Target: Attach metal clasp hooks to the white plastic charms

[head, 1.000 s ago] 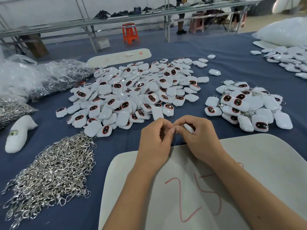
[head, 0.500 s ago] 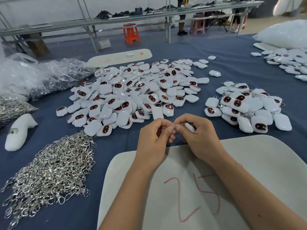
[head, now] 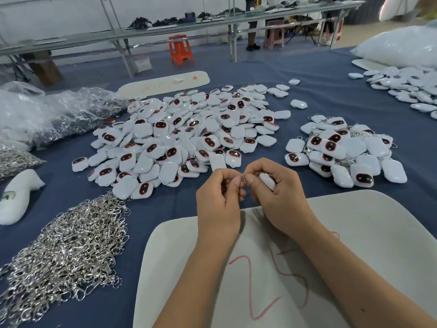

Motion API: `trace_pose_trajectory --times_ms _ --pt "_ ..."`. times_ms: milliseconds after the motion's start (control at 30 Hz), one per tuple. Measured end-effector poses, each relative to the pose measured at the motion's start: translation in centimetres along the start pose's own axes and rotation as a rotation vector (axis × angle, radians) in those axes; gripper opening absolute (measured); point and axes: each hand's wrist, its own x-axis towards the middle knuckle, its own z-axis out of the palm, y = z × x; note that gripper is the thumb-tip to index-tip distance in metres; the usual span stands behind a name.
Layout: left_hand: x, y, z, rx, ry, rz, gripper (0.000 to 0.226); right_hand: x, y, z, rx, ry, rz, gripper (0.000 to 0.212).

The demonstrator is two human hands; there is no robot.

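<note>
The charm sits curled in the right hand, its ring end pinched toward the left hand, whose fingertips grip a small clasp right against it. Since a second ago the hands have barely shifted (only the fingertips have closed up), so the hooking is likely still under way. Unclipped charms lie beyond, finished ones to the right, spare clasps to the left.

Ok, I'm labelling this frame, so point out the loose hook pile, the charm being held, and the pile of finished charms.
hook pile (head: pixel 63 252): head view, middle of the silver heap.
held charm (head: pixel 267 181): head view, white edge showing in the right hand.
finished pile (head: pixel 350 150): head view, centre of the right-side heap.
</note>
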Motion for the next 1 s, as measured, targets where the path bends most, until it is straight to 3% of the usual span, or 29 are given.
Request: trace_pose_trajectory --times_ms 300,567,833,1000 --pt "-0.1 0.1 -0.2 0.013 0.02 0.047 0.02 0.0 0.0 0.3 -0.001 0.012 -0.042 0.019" --pt "-0.7 0.5 1.4 -0.184 0.128 -0.083 0.02 -0.5 -0.4 1.0 0.187 0.066 -0.009 0.017" --pt "0.2 0.4 0.0 0.037 0.081 0.057 0.017 -0.3 -0.5 1.0 0.097 0.051 0.031 0.016" --pt "0.7 -0.3 -1.0 0.191 0.005 0.121 0.025 -0.2 0.4 0.5 0.094 0.145 0.147 0.039"
